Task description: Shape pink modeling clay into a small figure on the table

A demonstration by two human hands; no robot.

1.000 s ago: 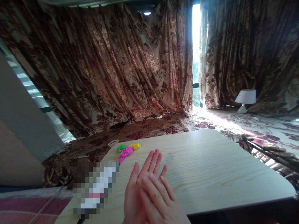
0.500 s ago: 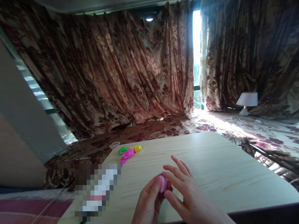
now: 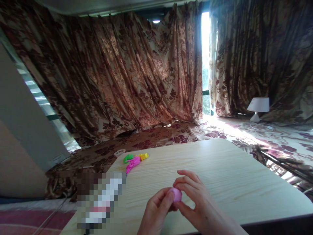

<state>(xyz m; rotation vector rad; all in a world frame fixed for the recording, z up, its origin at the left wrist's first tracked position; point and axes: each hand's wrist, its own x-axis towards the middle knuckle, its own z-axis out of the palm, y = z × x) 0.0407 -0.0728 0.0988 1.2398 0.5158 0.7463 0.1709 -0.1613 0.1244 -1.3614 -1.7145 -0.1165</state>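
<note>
A small pink ball of soft material (image 3: 176, 194) sits between both my hands, low over the pale wooden table (image 3: 220, 176). My left hand (image 3: 157, 212) pinches it from the left with thumb and fingers. My right hand (image 3: 195, 202) pinches it from the right, fingers curled over its top. Near the table's far left corner lie a green piece (image 3: 127, 158), a magenta piece (image 3: 132, 163) and a yellow piece (image 3: 143, 156), touching each other.
A blurred-out long object (image 3: 102, 199) lies along the table's left edge. A floral bedspread (image 3: 256, 137) surrounds the table, with a white lamp (image 3: 258, 107) at the right. Heavy patterned curtains (image 3: 122, 81) hang behind. A small white ring-shaped item (image 3: 119, 152) lies off the far corner.
A second ago my palms were pressed flat together. They came apart to show the pink ball, and my fingers have now closed round it from both sides.
</note>
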